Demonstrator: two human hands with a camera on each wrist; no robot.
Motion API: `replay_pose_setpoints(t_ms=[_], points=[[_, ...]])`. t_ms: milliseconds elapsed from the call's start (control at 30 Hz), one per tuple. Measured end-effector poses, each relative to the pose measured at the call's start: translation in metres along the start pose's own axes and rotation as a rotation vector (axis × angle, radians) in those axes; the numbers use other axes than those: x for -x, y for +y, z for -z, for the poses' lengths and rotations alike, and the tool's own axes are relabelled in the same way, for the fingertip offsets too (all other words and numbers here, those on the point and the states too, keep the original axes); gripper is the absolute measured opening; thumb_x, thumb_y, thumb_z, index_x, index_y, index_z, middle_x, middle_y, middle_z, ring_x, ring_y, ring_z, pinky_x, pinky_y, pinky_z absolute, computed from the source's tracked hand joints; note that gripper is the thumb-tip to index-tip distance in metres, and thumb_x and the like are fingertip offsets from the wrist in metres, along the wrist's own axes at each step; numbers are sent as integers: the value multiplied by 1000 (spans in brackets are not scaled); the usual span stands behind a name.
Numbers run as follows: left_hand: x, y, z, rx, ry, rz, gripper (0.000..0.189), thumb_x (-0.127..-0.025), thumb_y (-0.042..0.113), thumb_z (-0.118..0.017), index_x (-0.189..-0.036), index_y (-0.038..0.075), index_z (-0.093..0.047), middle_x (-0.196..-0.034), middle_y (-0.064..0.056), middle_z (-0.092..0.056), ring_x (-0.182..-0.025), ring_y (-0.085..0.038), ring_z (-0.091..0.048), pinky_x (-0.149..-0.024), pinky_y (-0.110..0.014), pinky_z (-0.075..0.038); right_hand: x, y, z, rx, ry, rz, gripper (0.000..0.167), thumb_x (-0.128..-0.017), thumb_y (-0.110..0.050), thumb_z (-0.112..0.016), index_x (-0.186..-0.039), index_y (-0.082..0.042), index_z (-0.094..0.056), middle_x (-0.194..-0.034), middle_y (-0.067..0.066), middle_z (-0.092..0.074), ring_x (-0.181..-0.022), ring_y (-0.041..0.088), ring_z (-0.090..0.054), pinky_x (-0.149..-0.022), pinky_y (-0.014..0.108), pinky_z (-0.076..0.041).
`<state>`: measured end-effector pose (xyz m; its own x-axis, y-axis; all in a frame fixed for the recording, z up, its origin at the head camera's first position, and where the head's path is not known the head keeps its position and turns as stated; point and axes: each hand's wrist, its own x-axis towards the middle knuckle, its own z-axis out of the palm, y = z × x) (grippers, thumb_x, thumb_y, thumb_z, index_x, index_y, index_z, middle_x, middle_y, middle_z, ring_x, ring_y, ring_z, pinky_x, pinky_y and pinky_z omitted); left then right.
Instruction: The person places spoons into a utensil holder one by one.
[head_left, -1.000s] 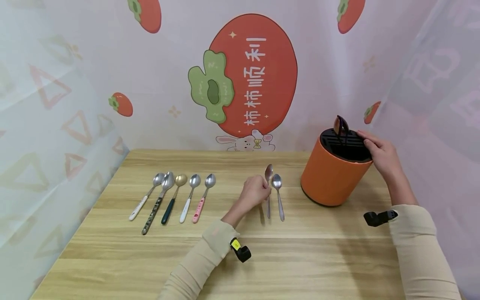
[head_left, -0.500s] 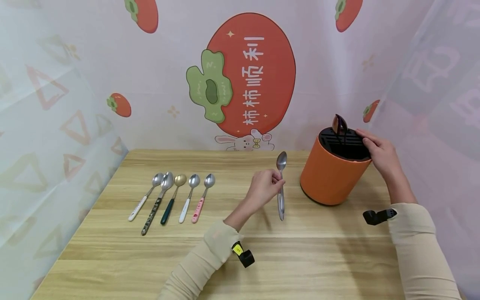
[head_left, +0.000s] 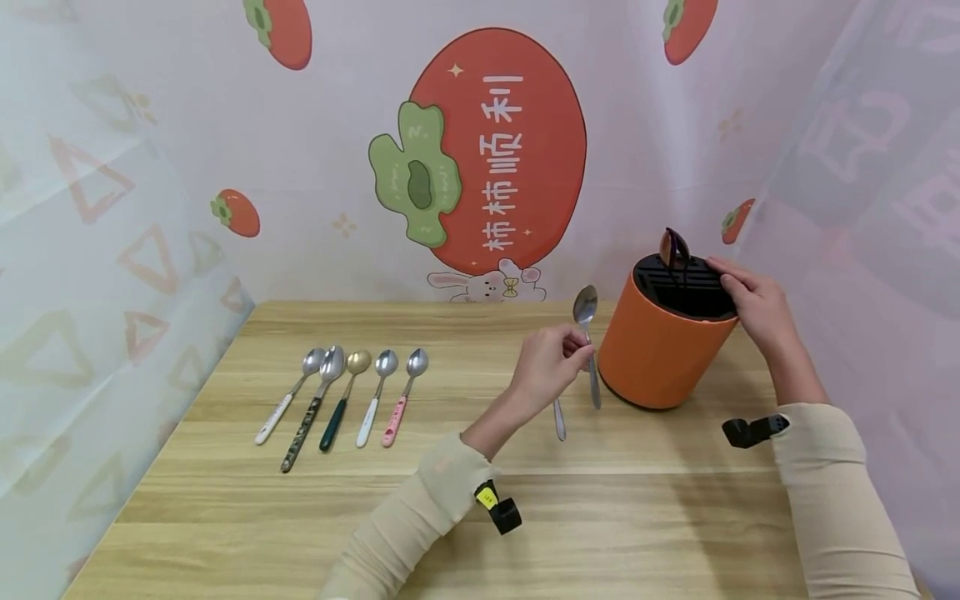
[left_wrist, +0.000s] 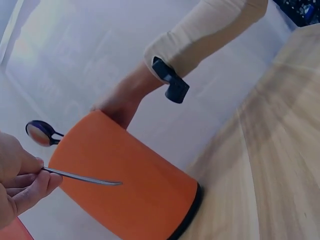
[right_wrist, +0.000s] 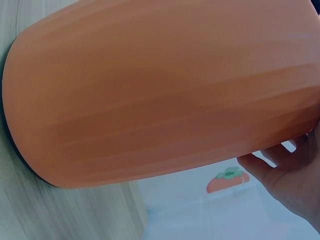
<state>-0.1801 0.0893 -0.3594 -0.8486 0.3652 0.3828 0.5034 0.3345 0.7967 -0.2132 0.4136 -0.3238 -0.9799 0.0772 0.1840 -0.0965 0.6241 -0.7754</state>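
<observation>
Wood-grain counter (head_left: 637, 517) before a persimmon-print backdrop (head_left: 645, 125). The left hand's grip (head_left: 551, 367) is pinched together on the handle of a metal spoon (head_left: 585, 310), raised just left of an orange utensil holder (head_left: 667, 354); the right hand's grip (head_left: 759, 312) clasps the holder's rim. Five spoons (head_left: 335, 423) lie in a row at far left.

The spoon (head_left: 586, 305) in my left grip (head_left: 550, 368) is silver; the holder (head_left: 660, 358) at my right grip (head_left: 761, 312) is orange, black-topped. My sleeves (head_left: 834, 483) are beige, the counter (head_left: 600, 517) tan wood-grain. I see a marked white handle (head_left: 274, 418), a mottled dark handle (head_left: 302, 435), a green handle (head_left: 333, 427) with gold bowl (head_left: 358, 361), another white handle (head_left: 367, 423) and a red-marked pink handle (head_left: 394, 422).
</observation>
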Motion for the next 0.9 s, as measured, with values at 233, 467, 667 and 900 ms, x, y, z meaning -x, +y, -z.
replay_pose_setpoints(t_ms=[233, 467, 667, 900], points=[[-9, 19, -3, -47, 25, -98, 9, -94, 12, -69, -94, 3, -71, -85, -5, -73, -71, -6, -65, -63, -9, -50, 1, -1, -1, -7, 6, 15, 53, -107, -41, -35, -152, -13, -40, -161, -9, -33, -153, 26, -19, -125, 51, -14], [-16, 34, -10, -28, 77, -208, 9, -94, 12, -69, -95, 2, -70, -87, -7, -74, -74, -11, -68, -67, -6, -49, 0, -1, -1, -1, 6, 13, 52, -107, -42, -35, -153, -16, -39, -162, -6, -32, -153, 27, -19, -124, 52, -14], [-22, 42, -14, -31, 114, -260, 11, -94, 12, -69, -94, 2, -70, -84, -8, -74, -73, -11, -68, -68, -4, -47, -2, -1, -2, 2, 4, 9, 52, -107, -42, -35, -153, -17, -40, -161, -7, -32, -153, 26, -19, -125, 51, -14], [-36, 57, -20, -79, 134, -300, 11, -94, 15, -69, -93, 4, -70, -81, -4, -74, -70, -7, -66, -65, -4, -44, -1, 1, -2, 4, 9, 6, 51, -108, -41, -34, -153, -19, -40, -162, -7, -32, -153, 27, -19, -124, 52, -14]])
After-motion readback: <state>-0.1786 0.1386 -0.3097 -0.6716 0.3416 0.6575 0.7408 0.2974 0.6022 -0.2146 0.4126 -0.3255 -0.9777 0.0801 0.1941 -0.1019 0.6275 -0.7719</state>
